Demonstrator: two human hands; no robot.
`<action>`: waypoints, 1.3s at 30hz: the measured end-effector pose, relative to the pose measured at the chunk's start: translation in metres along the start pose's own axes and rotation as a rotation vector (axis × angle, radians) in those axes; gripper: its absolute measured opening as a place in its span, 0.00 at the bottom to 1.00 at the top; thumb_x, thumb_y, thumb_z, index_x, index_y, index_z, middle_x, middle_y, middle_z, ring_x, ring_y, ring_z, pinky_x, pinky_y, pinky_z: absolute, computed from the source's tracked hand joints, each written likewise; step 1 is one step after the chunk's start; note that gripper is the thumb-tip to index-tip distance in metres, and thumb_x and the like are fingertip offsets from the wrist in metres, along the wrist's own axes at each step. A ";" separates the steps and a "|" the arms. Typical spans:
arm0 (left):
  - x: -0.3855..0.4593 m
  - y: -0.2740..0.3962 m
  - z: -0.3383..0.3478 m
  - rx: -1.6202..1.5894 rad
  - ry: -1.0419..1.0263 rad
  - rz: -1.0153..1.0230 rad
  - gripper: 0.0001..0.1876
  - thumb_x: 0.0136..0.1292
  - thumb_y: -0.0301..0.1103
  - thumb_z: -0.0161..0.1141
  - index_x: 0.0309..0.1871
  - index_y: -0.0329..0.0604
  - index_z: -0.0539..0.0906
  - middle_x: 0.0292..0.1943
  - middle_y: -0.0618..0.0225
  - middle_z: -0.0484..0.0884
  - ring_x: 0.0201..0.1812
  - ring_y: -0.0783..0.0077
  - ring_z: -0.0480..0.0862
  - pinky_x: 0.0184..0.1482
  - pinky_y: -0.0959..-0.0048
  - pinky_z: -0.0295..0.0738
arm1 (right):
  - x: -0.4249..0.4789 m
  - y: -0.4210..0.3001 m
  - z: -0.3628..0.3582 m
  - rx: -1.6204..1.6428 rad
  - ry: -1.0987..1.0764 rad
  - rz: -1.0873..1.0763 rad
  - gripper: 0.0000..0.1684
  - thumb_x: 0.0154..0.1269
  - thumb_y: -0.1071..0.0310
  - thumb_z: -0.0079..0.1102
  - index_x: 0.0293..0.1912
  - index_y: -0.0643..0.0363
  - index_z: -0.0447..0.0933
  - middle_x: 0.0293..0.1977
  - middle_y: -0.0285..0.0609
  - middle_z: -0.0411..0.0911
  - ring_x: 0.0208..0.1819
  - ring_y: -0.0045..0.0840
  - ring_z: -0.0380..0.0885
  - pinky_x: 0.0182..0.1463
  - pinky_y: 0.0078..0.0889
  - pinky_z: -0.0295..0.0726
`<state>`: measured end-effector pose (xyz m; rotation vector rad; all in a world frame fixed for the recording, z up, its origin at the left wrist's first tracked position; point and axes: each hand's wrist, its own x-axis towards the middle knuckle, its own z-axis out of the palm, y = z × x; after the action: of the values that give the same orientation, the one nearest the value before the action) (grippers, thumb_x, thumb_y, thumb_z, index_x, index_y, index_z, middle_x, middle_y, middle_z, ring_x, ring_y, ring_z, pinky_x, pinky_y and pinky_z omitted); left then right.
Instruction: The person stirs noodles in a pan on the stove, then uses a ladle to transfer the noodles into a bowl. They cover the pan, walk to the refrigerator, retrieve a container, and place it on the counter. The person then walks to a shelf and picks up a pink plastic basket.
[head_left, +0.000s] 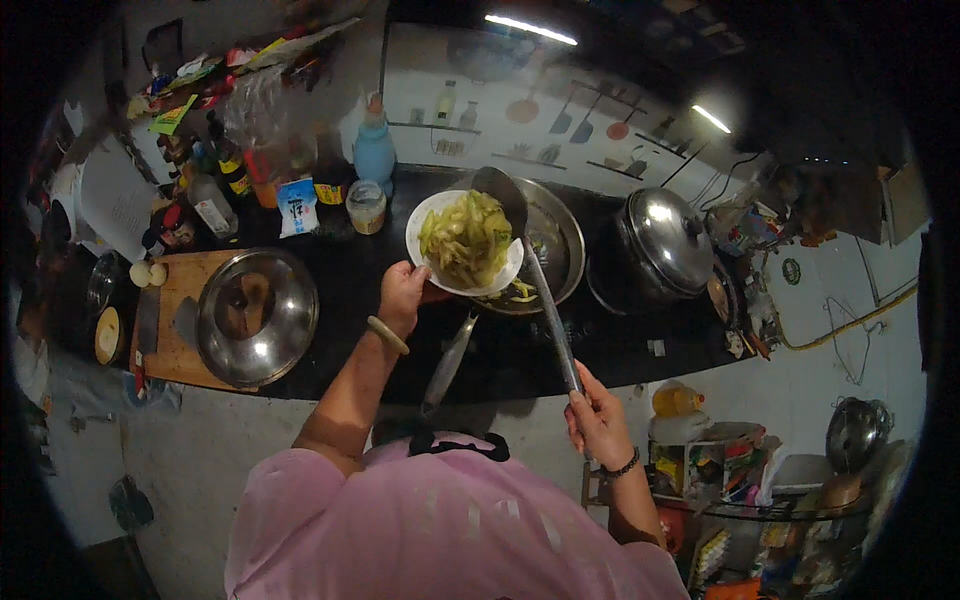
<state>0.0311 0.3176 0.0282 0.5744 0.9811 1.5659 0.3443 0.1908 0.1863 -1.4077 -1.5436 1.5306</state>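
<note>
My left hand (403, 294) grips the near-left rim of a white bowl (415, 232) heaped with cooked green vegetable pieces (469, 236). The bowl is held over the left part of a steel frying pan (566, 217) and hides much of it. In my right hand (598, 416) is the long metal handle of a ladle or wok spatula (553, 315). Its dark, broad head (501, 193) is at the bowl's far right side; I cannot tell whether they touch. A few vegetable strips (523, 291) show at the pan's near side. The pan's handle (450, 360) points towards me.
Right of the pan stands a lidded steel pot (667, 240). On the left, a large metal basin (259, 319) rests on a wooden cutting board (176, 274) beside a cleaver (148, 319). A glass jar (367, 207), a blue-and-white packet (298, 208) and several bottles line the counter's back left.
</note>
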 end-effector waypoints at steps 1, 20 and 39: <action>-0.004 0.004 0.003 -0.004 -0.006 -0.007 0.09 0.63 0.27 0.54 0.39 0.27 0.75 0.35 0.55 0.81 0.33 0.61 0.85 0.36 0.64 0.85 | 0.000 0.002 0.000 -0.050 0.026 -0.012 0.28 0.72 0.69 0.45 0.69 0.52 0.57 0.18 0.31 0.67 0.13 0.11 0.63 0.15 0.15 0.63; -0.026 0.013 -0.012 0.005 -0.082 -0.007 0.13 0.65 0.30 0.50 0.47 0.31 0.76 0.41 0.56 0.83 0.38 0.63 0.86 0.41 0.65 0.84 | 0.002 0.017 -0.003 -0.026 0.113 -0.088 0.29 0.70 0.71 0.47 0.69 0.52 0.57 0.18 0.30 0.67 0.14 0.09 0.63 0.17 0.13 0.63; -0.086 0.023 -0.116 0.069 0.251 -0.006 0.11 0.65 0.29 0.49 0.44 0.28 0.76 0.38 0.52 0.83 0.34 0.63 0.85 0.38 0.68 0.84 | -0.001 0.053 -0.004 0.286 0.145 0.072 0.27 0.72 0.69 0.46 0.69 0.53 0.58 0.20 0.35 0.70 0.12 0.12 0.62 0.14 0.16 0.64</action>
<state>-0.0543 0.2023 -0.0018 0.4285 1.2284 1.6303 0.3633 0.1811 0.1372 -1.3855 -1.1487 1.5813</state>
